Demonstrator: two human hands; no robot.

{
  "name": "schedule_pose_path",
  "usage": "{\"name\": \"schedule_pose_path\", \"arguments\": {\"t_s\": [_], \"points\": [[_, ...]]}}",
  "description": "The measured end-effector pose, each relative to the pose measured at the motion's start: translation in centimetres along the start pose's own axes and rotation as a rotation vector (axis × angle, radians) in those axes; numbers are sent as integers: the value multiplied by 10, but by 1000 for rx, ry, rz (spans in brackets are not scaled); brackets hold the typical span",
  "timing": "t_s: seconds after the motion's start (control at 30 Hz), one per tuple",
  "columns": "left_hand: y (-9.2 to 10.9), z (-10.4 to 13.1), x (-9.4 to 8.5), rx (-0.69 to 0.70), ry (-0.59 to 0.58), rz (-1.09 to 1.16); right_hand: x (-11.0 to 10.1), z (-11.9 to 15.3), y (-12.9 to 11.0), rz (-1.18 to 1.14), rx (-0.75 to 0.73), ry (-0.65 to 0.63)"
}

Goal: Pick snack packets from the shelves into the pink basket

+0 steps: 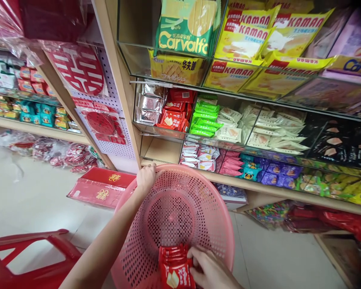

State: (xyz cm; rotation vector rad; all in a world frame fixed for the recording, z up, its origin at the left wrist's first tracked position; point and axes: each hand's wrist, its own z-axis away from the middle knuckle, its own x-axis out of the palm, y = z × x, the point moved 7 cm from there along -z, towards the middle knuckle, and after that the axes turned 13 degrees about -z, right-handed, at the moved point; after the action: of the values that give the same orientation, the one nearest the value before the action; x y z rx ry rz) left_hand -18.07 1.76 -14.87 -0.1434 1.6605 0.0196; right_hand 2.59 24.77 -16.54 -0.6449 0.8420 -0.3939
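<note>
Left hand is clenched on the far-left rim of the pink basket; right hand has fingers closed on the right edge of the red packs. Packs sit within the basket's near edge; can't tell if they rest on its wall or are held off it. Similar red packets sit near the left end of the shelf. Packs look light, with slick film and probably brittle contents: pinch side edges or seals, keep pressure off the faces. Basket likely light, slightly flexible; best held by the rim.
</note>
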Motion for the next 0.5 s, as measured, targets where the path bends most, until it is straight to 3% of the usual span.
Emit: {"name": "schedule_pose_path", "arguments": {"t_s": [0.17, 0.33, 0.5], "points": [[1, 0, -1, 5, 16, 9, -15, -18, -23, -94, -88, 5], [-1, 3, -4, 0, 16, 19, 22, -41, -27, -117, -101, -269], [-2, 3, -6, -6, 2, 28, 51, -57, -8, -105, -113, -417]]}}
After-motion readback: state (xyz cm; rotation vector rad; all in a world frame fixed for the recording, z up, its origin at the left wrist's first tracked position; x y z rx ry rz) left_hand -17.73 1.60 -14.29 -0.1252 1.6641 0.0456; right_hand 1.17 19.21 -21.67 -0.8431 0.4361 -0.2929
